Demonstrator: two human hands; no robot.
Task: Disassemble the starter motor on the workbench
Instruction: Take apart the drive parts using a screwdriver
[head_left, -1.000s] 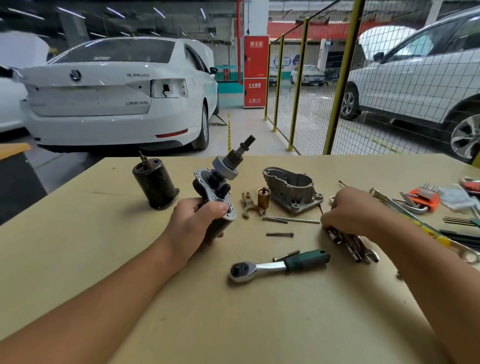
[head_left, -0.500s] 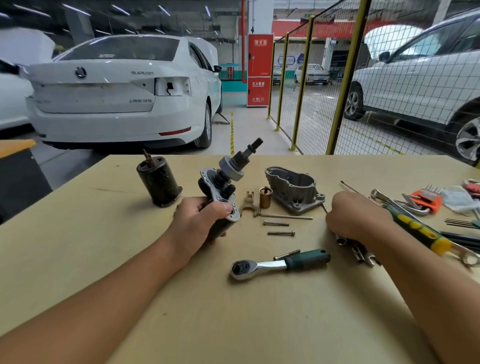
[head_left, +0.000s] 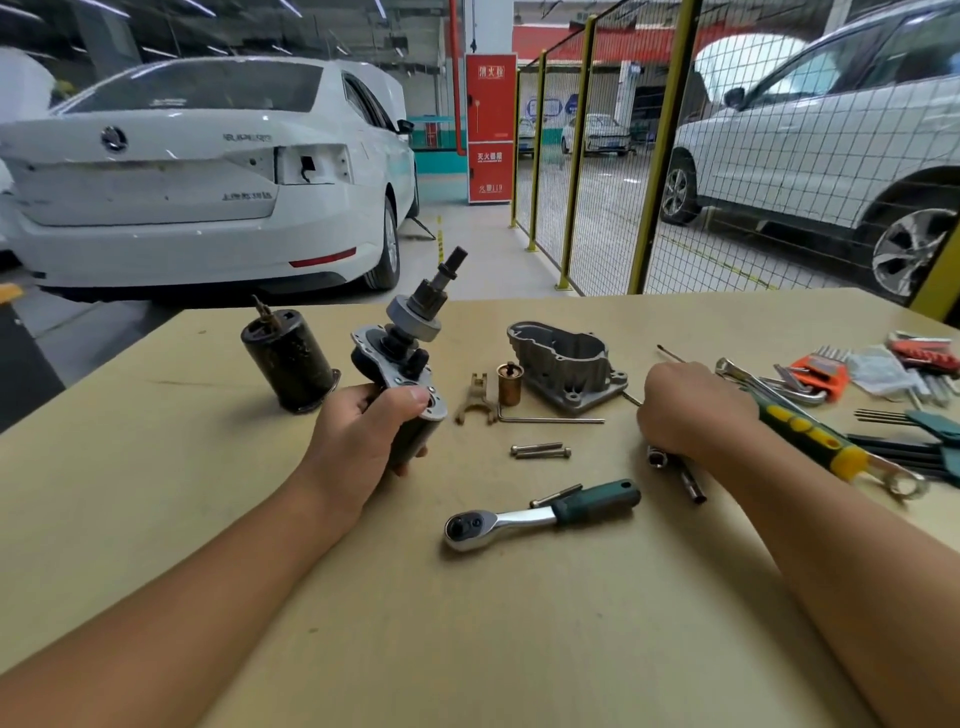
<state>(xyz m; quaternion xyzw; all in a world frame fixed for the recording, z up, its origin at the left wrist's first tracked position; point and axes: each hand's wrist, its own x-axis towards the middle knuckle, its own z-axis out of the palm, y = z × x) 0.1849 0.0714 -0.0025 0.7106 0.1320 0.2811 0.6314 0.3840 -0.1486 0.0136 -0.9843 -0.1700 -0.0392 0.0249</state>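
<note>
On the workbench (head_left: 156, 519), left hand (head_left: 358, 436) curled round the starter motor assembly (head_left: 410, 353), tilted with shaft up and to the right, right hand (head_left: 691, 410) curled over sockets (head_left: 657, 457), its grip unclear, black motor housing (head_left: 288, 364) far left, aluminium end housing (head_left: 563, 364) between the hands, ratchet (head_left: 540, 512) near.

A tan workbench (head_left: 156, 493) fills the foreground of a garage. Behind it a white sedan (head_left: 208, 176) is parked on grey concrete floor (head_left: 483, 260). A yellow-posted mesh fence (head_left: 613, 171) runs rightward, with a white SUV (head_left: 831, 145) behind it. A red cabinet (head_left: 491, 127) stands against a pillar. Strip lights (head_left: 156, 52) line the dark ceiling.
</note>
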